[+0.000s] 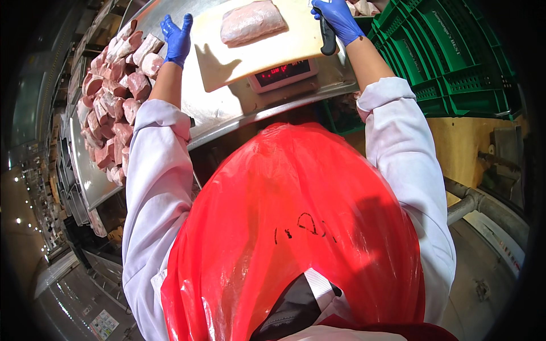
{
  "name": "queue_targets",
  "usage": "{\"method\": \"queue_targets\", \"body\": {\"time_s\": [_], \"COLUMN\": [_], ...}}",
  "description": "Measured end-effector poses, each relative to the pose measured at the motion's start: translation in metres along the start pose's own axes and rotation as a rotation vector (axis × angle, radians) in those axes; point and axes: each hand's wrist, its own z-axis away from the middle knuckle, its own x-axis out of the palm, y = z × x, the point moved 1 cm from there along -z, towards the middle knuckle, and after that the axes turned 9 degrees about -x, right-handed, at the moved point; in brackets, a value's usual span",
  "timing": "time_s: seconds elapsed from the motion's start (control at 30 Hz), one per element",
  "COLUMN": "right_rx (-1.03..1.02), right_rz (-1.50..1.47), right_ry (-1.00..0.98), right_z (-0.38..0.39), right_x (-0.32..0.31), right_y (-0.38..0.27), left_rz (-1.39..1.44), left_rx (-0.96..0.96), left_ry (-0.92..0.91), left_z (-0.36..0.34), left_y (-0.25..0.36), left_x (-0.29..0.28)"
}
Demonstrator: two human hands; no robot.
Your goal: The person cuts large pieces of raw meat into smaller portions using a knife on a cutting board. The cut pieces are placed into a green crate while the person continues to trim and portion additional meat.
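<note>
A pale pink slab of raw meat (253, 23) lies on a cream cutting board (213, 62). The board rests on a scale (282, 75) with a lit red display, which shows below its near edge. My left hand (177, 41), in a blue glove, is raised left of the board with its fingers spread and nothing in it. At the board's right side, my right hand (340, 20), also gloved in blue, is closed round a knife (328, 38). Its black handle sticks out toward me; most of the blade is not visible.
To the left, many cut meat chunks (114, 108) are heaped on the metal table (207, 116). Green plastic crates (432, 62) stand at the right, with some meat beside them near the top edge. My red plastic apron (296, 216) fills the lower middle. A metal pipe (463, 207) runs at the lower right.
</note>
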Motion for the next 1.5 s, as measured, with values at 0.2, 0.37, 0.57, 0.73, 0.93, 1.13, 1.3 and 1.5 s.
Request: {"method": "queue_targets", "body": {"time_s": [0.2,0.37,0.57,0.73,0.93,1.13,1.3,1.5], "right_rx": [-0.219,-0.023,0.147,0.174,0.148,0.144,0.183,0.210], "right_rz": [-0.069,-0.088,-0.034,-0.066,-0.022,0.033,0.060,0.158], "right_ry": [-0.149,-0.034,0.033,0.157,0.225,0.260,0.310,0.295], "right_z": [0.018,0.067,0.108,0.132,0.159,0.159,0.146,0.143], "right_x": [-0.012,-0.008,-0.012,0.002,0.033,0.088,0.136,0.171], "right_y": [0.002,-0.035,-0.047,-0.064,-0.086,-0.091,-0.103,-0.114], "left_rz": [0.004,-0.580,-0.648,-0.069,0.899,1.316,1.279,-0.275], "left_rx": [0.183,0.296,0.223,-0.128,-0.374,-0.792,-0.460,-0.272], "left_ry": [-0.496,-0.707,-0.739,-0.788,-0.460,-0.167,0.004,0.006], "left_z": [0.014,0.008,-0.016,-0.019,0.053,0.073,-0.211,-0.386], "left_y": [0.060,0.094,0.107,0.067,-0.063,-0.211,-0.252,-0.284], "left_x": [0.048,0.082,0.071,0.020,-0.072,-0.068,-0.110,-0.149]}}
